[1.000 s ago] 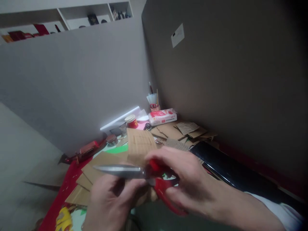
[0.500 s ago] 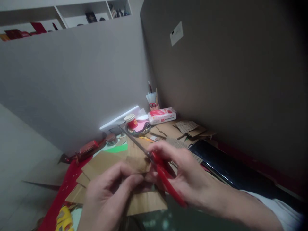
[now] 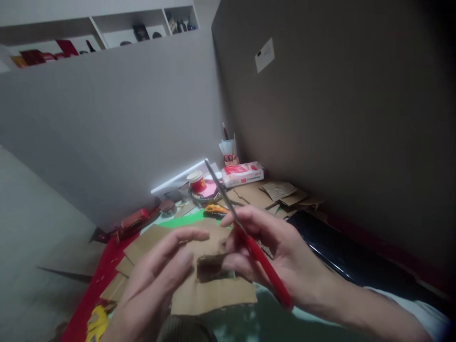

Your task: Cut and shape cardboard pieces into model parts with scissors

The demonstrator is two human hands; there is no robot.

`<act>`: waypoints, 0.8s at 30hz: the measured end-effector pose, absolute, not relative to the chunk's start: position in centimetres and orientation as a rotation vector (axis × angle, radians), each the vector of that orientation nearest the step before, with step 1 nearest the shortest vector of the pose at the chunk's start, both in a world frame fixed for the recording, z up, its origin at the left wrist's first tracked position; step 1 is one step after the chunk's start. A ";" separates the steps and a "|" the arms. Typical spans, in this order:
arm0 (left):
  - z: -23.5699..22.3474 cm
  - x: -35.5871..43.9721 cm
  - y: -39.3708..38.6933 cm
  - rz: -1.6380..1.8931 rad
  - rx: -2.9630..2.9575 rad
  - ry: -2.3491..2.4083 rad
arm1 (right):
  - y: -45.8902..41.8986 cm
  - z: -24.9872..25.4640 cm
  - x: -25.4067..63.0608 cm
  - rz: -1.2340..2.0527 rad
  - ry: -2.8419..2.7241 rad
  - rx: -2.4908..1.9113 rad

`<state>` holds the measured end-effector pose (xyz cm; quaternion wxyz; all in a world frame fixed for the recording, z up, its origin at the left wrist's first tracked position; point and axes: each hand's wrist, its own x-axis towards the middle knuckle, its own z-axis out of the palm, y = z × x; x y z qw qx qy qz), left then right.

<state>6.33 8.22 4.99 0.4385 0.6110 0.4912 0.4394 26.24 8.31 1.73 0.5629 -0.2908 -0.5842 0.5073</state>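
Observation:
My right hand [image 3: 285, 244] is closed round red-handled scissors [image 3: 268, 270], whose blades lie together and point up and away to the left. The thumb and fingertips of that hand also touch a brown cardboard piece [image 3: 217, 298] at a dark rectangular opening; whether they pinch its edge I cannot make out. Beside the opening, my left hand [image 3: 153, 280] is open, its fingers stretched over the cardboard's left part with nothing between them. An orange utility knife [image 3: 216, 209] lies just beyond the cardboard.
Cardboard scraps [image 3: 280, 191] lie at the back right, near a wipes pack [image 3: 244, 174] and a red paper cup [image 3: 197, 181]. A glossy black object [image 3: 320, 242] stretches along the right. At the lower left is a yellow tool [image 3: 97, 323].
My left fingers have let go of the cardboard and spread apart. The scissors have swung more upright in my right hand. A strip-like flap moved, uncovering the opening and the utility knife.

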 end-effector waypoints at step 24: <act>8.6 2.3 8.4 1.473 1.334 1.130 | 7.6 -2.2 29.4 1.040 -1.876 -0.954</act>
